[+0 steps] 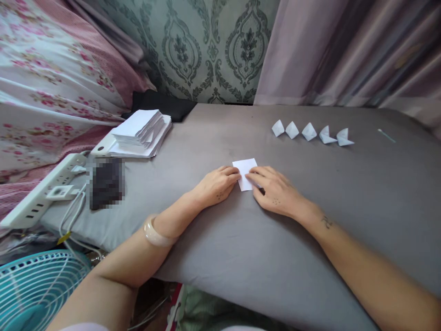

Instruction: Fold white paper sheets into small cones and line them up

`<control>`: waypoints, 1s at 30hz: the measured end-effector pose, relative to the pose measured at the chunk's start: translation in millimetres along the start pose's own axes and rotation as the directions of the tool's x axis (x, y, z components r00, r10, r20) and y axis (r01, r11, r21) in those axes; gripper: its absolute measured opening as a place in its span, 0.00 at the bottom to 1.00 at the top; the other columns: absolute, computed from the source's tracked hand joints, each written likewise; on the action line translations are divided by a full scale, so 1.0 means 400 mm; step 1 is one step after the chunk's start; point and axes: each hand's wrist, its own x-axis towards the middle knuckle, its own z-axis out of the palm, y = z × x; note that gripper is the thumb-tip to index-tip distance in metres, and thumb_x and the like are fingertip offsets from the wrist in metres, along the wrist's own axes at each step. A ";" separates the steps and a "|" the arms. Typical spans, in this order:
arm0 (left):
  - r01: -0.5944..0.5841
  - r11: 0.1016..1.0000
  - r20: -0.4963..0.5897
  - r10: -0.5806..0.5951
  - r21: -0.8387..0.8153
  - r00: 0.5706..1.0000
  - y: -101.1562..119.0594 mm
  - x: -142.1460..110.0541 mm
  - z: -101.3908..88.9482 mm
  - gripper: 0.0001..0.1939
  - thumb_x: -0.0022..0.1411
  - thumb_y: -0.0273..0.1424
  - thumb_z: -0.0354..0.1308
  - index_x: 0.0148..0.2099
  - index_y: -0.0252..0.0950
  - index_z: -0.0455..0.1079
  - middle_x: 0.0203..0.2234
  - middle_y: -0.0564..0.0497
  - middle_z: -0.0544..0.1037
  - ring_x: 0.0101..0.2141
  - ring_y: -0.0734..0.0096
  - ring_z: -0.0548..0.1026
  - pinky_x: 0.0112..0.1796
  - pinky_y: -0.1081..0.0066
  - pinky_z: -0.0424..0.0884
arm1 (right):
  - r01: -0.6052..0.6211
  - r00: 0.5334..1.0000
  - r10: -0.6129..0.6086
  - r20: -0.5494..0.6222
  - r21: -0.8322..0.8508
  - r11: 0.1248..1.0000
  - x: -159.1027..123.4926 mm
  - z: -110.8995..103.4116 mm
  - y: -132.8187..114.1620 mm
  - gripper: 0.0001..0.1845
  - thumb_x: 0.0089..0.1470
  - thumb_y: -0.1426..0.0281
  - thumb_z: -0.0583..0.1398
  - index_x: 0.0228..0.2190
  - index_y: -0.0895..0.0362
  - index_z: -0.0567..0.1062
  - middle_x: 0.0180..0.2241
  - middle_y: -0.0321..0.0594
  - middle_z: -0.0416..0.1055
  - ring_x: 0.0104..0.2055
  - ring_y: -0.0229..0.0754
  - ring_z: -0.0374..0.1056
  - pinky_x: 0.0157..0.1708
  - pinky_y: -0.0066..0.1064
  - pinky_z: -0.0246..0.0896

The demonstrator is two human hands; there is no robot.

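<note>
A small white square of paper point(246, 167) lies on the grey cloth in front of me, between my two hands. My left hand point(220, 184) has its fingers curled together at the paper's left edge, with the fingertips on it. From the other side, my right hand point(275, 188) presses its fingers on the paper's right part, covering that edge. A small dark patch shows between the right thumb and fingers; I cannot make out what it is. Several folded white paper pieces point(309, 132) stand in a row farther back on the right.
A stack of white paper point(138, 131) sits at the back left by a black cloth point(165, 103). Nearer are a white power strip point(44, 188) with cables and a blurred dark object point(106, 184). A turquoise fan point(37, 289) stands low left. A thin stick point(386, 135) lies far right.
</note>
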 end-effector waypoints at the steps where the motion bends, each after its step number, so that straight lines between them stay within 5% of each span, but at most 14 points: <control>1: 0.006 1.000 0.001 -0.006 -0.009 1.000 0.000 -0.001 -0.001 0.17 0.69 0.27 0.43 0.53 0.35 0.69 0.52 0.43 0.72 0.52 0.62 0.70 0.53 0.62 0.68 | 0.028 0.999 -0.030 0.037 0.035 0.999 0.000 -0.004 0.004 0.17 0.58 0.69 0.54 0.47 0.54 0.75 0.52 0.45 0.69 0.53 0.50 0.63 0.50 0.41 0.59; 6: 0.009 0.996 -0.022 -0.011 -0.085 1.000 0.002 0.000 -0.007 0.15 0.69 0.31 0.46 0.51 0.35 0.71 0.51 0.43 0.73 0.51 0.62 0.71 0.52 0.63 0.69 | 0.135 0.982 -0.148 0.114 0.112 0.984 0.005 -0.022 0.044 0.17 0.60 0.62 0.56 0.47 0.54 0.75 0.53 0.45 0.70 0.53 0.49 0.65 0.50 0.41 0.62; 12: -0.002 0.992 -0.052 -0.005 -0.130 0.999 0.001 0.000 0.000 0.16 0.65 0.25 0.48 0.52 0.35 0.70 0.50 0.43 0.74 0.51 0.62 0.71 0.53 0.62 0.69 | 0.262 0.965 -0.259 0.048 -0.059 0.963 0.006 -0.008 0.048 0.17 0.65 0.66 0.50 0.42 0.58 0.76 0.48 0.47 0.74 0.50 0.48 0.67 0.47 0.39 0.63; 22: 0.034 0.994 -0.097 -0.044 -0.103 0.994 -0.007 0.008 0.010 0.14 0.67 0.28 0.47 0.50 0.36 0.71 0.48 0.45 0.75 0.48 0.63 0.73 0.49 0.63 0.71 | 0.186 0.977 -0.195 -0.087 -0.098 0.978 0.011 0.005 0.022 0.19 0.66 0.67 0.47 0.35 0.59 0.76 0.39 0.47 0.78 0.41 0.44 0.72 0.42 0.35 0.63; 25: 0.049 0.998 -0.074 -0.051 -0.032 0.996 -0.004 0.013 0.008 0.14 0.69 0.30 0.45 0.47 0.35 0.72 0.46 0.44 0.76 0.47 0.63 0.73 0.47 0.64 0.72 | 0.147 0.980 -0.149 -0.134 -0.023 0.989 0.005 0.009 0.020 0.15 0.64 0.62 0.52 0.40 0.58 0.75 0.43 0.45 0.77 0.43 0.45 0.71 0.43 0.36 0.64; 30: 0.086 0.994 -0.095 -0.080 0.065 0.992 0.001 0.015 0.008 0.15 0.69 0.31 0.46 0.47 0.35 0.73 0.44 0.44 0.76 0.45 0.62 0.73 0.43 0.65 0.72 | 0.007 0.997 -0.008 -0.083 -0.009 1.000 0.001 0.015 0.031 0.25 0.53 0.55 0.62 0.48 0.57 0.73 0.52 0.46 0.70 0.49 0.53 0.67 0.47 0.45 0.65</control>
